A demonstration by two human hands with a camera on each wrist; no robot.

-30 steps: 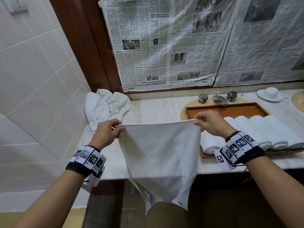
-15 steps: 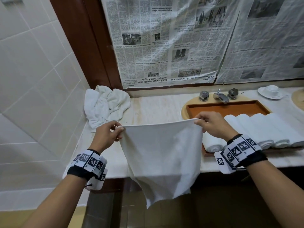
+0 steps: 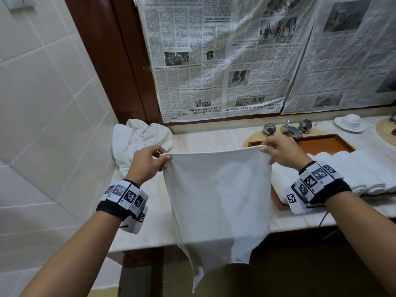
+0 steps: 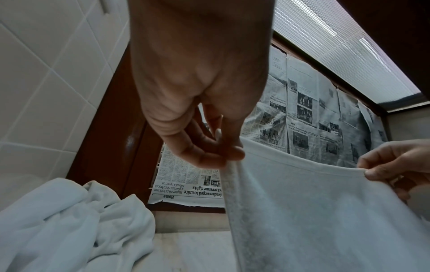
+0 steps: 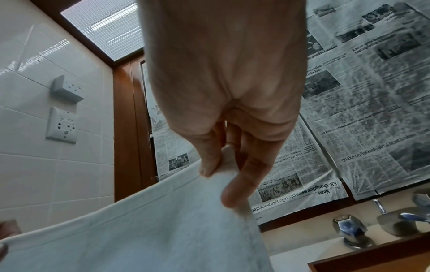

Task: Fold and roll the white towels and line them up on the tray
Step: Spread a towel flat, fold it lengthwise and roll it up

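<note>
The white towel (image 3: 216, 196) hangs as a flat sheet in the air above the front edge of the counter (image 3: 205, 142), held by its two upper corners. The left hand (image 3: 147, 162) pinches one corner between thumb and curled fingers (image 4: 209, 150); the right hand (image 3: 280, 152) pinches the opposite corner the same way, thumb and forefinger closed on the hem (image 5: 221, 162). Between the two grips the top hem runs nearly taut with a slight sag; below them the cloth falls free and narrows to an uneven lower edge past the counter front. Holding it so probably lets the weight of the cloth pull out creases and square the sheet before it is laid down for folding. The fabric is soft terry with a stitched flat hem, thin enough to show shadows through it. Beyond the right grip lies the brown wooden tray (image 3: 321, 143), shallow and rectangular, carrying a row of rolled towels (image 3: 351, 168) laid side by side. Beyond the left grip sits a crumpled heap of towels (image 3: 137, 142) against the tiled wall, not yet folded. The counter looks like polished pale stone.
</note>
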